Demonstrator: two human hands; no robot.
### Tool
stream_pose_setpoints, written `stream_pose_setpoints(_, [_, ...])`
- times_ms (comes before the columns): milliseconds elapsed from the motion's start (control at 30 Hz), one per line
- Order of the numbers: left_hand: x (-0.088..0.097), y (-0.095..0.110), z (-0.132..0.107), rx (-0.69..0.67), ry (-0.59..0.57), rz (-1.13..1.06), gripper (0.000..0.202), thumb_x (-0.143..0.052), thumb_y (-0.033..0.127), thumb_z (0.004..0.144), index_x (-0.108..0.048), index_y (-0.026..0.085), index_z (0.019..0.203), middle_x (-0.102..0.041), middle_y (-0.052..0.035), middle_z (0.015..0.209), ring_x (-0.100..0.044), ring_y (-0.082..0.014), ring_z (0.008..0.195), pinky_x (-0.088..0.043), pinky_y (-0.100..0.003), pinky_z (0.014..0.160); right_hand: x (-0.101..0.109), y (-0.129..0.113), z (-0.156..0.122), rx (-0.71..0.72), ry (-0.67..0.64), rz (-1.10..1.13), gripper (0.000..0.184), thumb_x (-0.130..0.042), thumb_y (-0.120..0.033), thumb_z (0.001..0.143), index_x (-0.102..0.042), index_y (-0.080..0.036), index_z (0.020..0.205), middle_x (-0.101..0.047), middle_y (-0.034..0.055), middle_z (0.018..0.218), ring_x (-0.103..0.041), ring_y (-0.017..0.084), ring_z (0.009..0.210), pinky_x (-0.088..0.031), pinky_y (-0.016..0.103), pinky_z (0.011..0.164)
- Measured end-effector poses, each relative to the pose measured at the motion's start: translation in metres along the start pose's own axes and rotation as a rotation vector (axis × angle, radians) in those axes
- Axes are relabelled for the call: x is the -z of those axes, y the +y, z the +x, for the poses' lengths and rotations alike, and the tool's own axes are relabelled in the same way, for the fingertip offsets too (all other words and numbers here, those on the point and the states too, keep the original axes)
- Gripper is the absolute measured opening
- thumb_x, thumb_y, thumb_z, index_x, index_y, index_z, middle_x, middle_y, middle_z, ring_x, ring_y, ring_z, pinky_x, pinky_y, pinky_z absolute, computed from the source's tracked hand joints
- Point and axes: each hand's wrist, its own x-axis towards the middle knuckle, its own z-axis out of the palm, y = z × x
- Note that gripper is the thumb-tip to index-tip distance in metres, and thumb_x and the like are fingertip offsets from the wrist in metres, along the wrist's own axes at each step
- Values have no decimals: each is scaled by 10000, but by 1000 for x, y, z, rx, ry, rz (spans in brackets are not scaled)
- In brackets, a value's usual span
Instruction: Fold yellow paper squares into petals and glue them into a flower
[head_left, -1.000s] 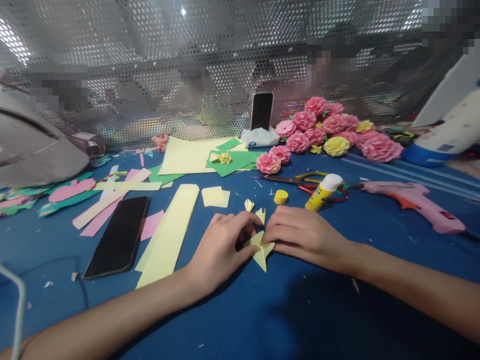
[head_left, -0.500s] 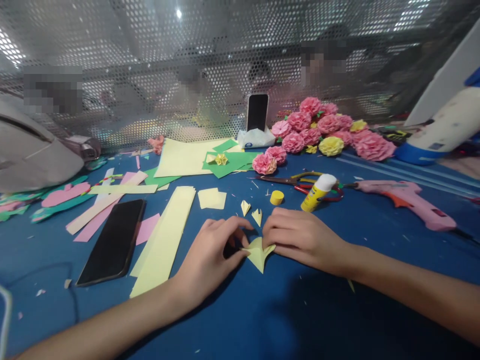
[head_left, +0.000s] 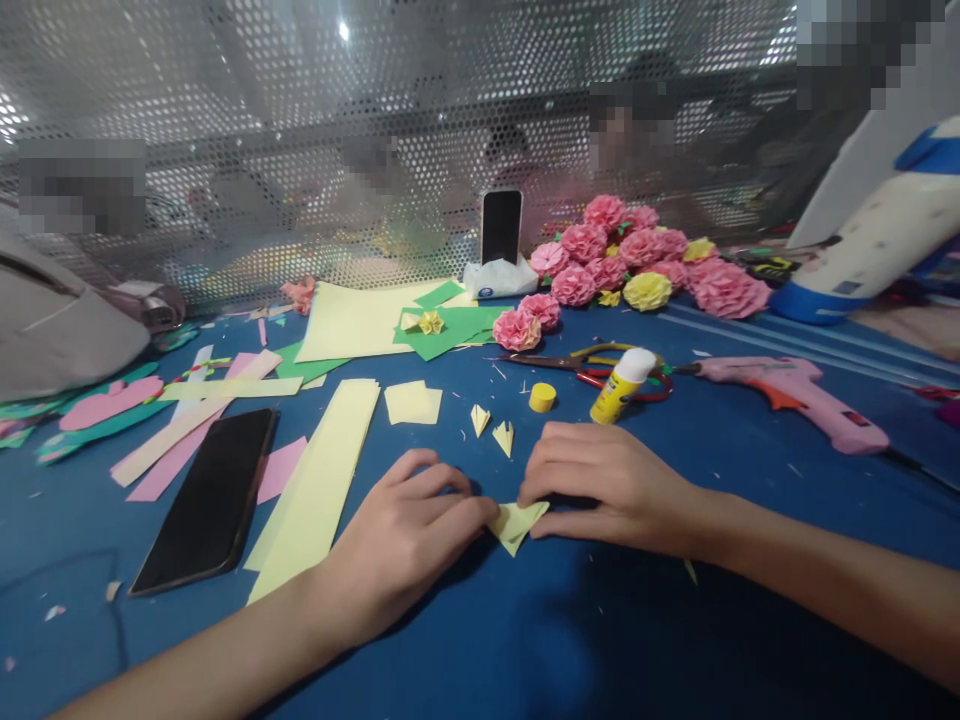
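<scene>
Yellow paper (head_left: 514,525): lying partly folded, nearer than the glue stick (head_left: 622,387) and left of it
Left hand (head_left: 416,545): pinching its left corner
Right hand (head_left: 604,480): pinching its right end
Folding: seemingly doubling over, next likely calling for firm pressing
Folded pieces (head_left: 481,420): resting left of the glue stick
</scene>
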Motion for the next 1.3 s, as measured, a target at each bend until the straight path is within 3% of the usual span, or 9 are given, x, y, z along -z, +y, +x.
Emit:
stream_pose_setpoints(100, [3,-2,-2,-110,-57,6,264,-426,97,1039,-535,181,1264,-707,-95,1118,-618,-210,1114,-436,-377,975,0,-1,-1,-42,7,53,203,-681,-389,944,-666,-188,968,-689,31,886,-554,170,821,-393,280,756])
stream_pose_setpoints(233, [2,-3,-2,-151,-85,-17,184,-440,120,1042,-582,163,1151,-691,-110,1194,-626,-215,1127,-459,-379,977,-1,-1,0,-92,-26,84,179,-680,-368,946,-666,-191,968,-698,30,909,-559,173,844,-397,284,762])
stream_pose_setpoints(467, [1,1,-2,-161,-34,-4,214,-443,163,1047,-603,148,1188,-696,-108,1179,-642,-214,1065,-463,-388,934,-1,-2,2,-199,15,130,151,-645,-330,969,-662,-190,915,-672,22,870,-551,168,833,-403,292,775])
stream_pose_setpoints(633, [2,3,-1,-83,-30,5,232,-493,191,1035,-603,186,1238,-694,-63,1206,-623,-209,1050,-408,-407,976,-3,-3,1,-231,2,128,89,-600,-253,975,-650,-192,935,-665,30,910,-561,178,869,-411,312,810])
stream_pose_setpoints(800, [2,3,-1,-85,-13,10,236,-499,186,1032,-616,194,1237,-696,-46,1211,-614,-204,1030,-398,-405,967,-1,-5,0,-248,33,155,62,-656,-229,927,-619,-191,958,-643,31,950,-571,170,890,-425,299,816])
stream_pose_setpoints(1000, [3,7,-1,-135,43,77,203,-522,177,1021,-645,173,1182,-706,-52,1221,-627,-201,995,-402,-399,975,0,-2,0,-139,70,120,39,-653,-183,939,-671,-188,906,-588,24,920,-559,134,858,-411,251,780])
stream_pose_setpoints(1300, [8,13,-2,-142,13,107,222,-481,222,1034,-655,155,1155,-718,-50,1217,-635,-217,975,-366,-433,1014,-2,-3,-4,72,-23,-227,284,-493,-274,1036,-727,-166,915,-586,33,800,-434,164,723,-286,308,645])
